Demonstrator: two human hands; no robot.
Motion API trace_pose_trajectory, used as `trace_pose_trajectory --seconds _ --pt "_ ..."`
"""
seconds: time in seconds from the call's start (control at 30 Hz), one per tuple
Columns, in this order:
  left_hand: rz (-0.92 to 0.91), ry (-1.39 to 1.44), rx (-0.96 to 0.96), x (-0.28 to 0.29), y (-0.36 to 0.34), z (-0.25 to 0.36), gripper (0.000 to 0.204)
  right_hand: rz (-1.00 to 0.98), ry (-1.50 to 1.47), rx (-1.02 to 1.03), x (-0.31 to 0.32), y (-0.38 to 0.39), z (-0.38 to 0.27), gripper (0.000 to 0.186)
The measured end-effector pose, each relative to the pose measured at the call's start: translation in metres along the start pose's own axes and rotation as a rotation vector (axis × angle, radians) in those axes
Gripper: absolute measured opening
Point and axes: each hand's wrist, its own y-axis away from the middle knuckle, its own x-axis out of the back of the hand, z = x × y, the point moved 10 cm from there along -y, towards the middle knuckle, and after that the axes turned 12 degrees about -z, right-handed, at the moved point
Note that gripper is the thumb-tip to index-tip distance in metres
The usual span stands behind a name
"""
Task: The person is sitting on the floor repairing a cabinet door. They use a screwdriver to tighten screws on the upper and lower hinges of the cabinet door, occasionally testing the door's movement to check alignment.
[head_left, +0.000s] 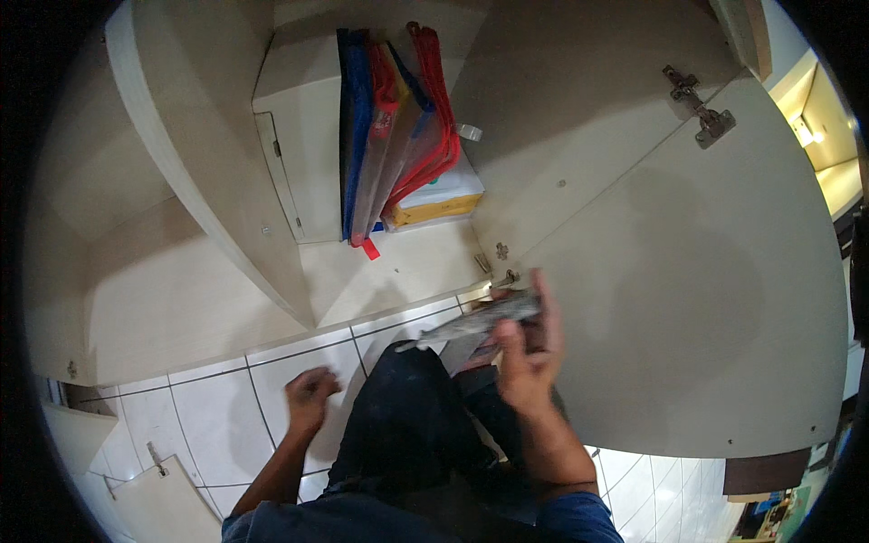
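This is an indoor room with built-in storage, a home or an office; which cannot be told. White floor tiles (213, 416) run along the front edge of a pale cupboard (172, 262), where zip folders (358, 136) stand toward the right edge, near its hinged door (688, 271).

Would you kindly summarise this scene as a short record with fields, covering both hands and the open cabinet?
Left hand: loosely curled above the tiled floor; anything held is indistinct
Right hand: holding a blurred grey item
Cabinet contents: blue-edged pouch, red-edged pouch, white-and-yellow stack
Door: open, on the right
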Motion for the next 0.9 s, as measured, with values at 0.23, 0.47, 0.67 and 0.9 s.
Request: trace_pose_trajectory --seconds 0.23,0.47,0.67,0.9 --pt "-0.529 0.116 -0.612 -0.2 -0.027 0.213 0.013 0.178 0.264 0.471 0.051 0.027 -0.137 0.062" --pt "-0.679 0.147 -0.665 -0.236 -0.03 0.252 0.013 0.252 0.422 0.611 0.066 0.039 -0.175 0.066" --pt "-0.689 0.153 -0.701 -0.234 -0.025 0.265 0.014 0.136 0.433 0.613 0.056 0.032 -0.176 0.056" --pt "-0.69 0.131 -0.79 -0.231 -0.022 0.276 0.015 0.133 0.476 0.63 0.051 0.026 -0.176 0.057"
